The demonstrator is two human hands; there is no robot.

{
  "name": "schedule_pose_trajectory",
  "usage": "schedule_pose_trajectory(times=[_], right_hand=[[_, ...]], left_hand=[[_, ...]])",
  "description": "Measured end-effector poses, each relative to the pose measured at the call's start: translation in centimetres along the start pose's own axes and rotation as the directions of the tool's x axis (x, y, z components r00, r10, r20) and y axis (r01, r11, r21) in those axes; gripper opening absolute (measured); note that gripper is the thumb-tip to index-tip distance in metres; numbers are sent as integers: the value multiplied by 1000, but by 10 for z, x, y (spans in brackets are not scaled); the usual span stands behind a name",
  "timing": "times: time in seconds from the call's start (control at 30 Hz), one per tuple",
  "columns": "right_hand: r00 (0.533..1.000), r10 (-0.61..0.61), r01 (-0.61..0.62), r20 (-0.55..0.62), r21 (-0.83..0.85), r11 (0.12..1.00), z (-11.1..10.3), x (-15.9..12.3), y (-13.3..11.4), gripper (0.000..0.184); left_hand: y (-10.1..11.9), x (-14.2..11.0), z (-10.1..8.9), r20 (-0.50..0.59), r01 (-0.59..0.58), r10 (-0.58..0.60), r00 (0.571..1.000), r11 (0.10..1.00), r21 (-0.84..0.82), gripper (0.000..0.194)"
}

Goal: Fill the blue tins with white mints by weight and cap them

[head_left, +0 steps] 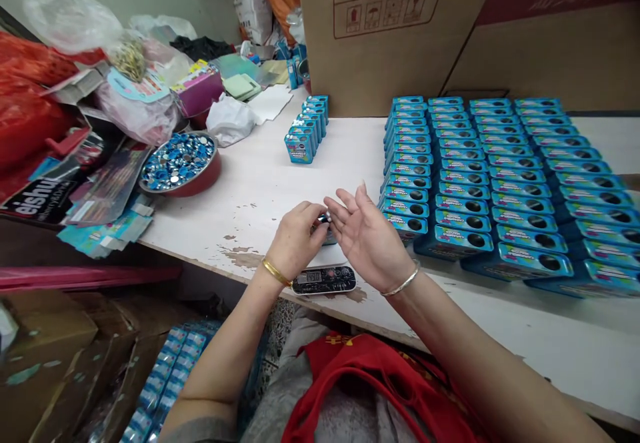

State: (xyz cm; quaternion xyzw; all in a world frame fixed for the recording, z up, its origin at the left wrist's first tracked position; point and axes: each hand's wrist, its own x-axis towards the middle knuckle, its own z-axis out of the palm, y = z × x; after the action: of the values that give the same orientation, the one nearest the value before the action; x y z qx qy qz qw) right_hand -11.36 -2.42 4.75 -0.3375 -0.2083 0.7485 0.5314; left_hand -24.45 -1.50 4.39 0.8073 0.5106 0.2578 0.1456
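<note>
My left hand (296, 239) is closed around a small blue box (329, 235), mostly hidden behind the fingers, with a small shiny round piece (324, 217) at its fingertips. My right hand (367, 236) is beside it, palm turned inward and fingers spread, its fingertips touching the same small piece. Both hands hover over the white table (260, 183) near its front edge. A black digital scale or timer (323, 279) lies just below the hands. Rows of finished blue boxes (500, 183) are stacked to the right.
A red bowl (179, 164) full of shiny blue and silver round pieces sits at left. A short row of blue boxes (306, 129) stands behind. Large cardboard cartons (450, 29) line the back. Bags and clutter (75, 96) fill the left side. Flat blue packs (165, 376) lie below.
</note>
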Motion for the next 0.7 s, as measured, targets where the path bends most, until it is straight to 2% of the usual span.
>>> schedule_pose_trajectory(times=[0.1, 0.17, 0.23, 0.33, 0.4, 0.53, 0.7], right_hand=[[995, 104, -104, 7, 27, 994, -3, -1, -6, 59], [996, 82, -83, 34, 29, 996, -7, -1, -7, 59], [1000, 25, -25, 18, 13, 1000, -14, 0, -4, 57], [988, -127, 122, -83, -63, 991, -23, 2, 9, 51], [972, -197, 182, -124, -121, 976, -27, 2, 20, 52], [978, -173, 155, -113, -156, 976, -29, 2, 34, 58], [985, -140, 127, -102, -122, 984, -26, 0, 32, 62]], left_hand=[[-7, -8, -11, 6, -64, 64, 998, 998, -14, 16], [-15, -18, -16, -24, -83, 84, 996, 995, 47, 20], [-23, -33, -18, -45, -67, 77, 996, 979, 191, 24], [-32, -53, -13, -24, -18, 30, 999, 909, 415, 37], [-33, -62, -6, -9, 9, -6, 1000, 872, 489, 46], [-26, -64, 6, -14, 39, -38, 999, 838, 544, 51], [-17, -60, 12, -47, 54, -33, 998, 827, 560, 48]])
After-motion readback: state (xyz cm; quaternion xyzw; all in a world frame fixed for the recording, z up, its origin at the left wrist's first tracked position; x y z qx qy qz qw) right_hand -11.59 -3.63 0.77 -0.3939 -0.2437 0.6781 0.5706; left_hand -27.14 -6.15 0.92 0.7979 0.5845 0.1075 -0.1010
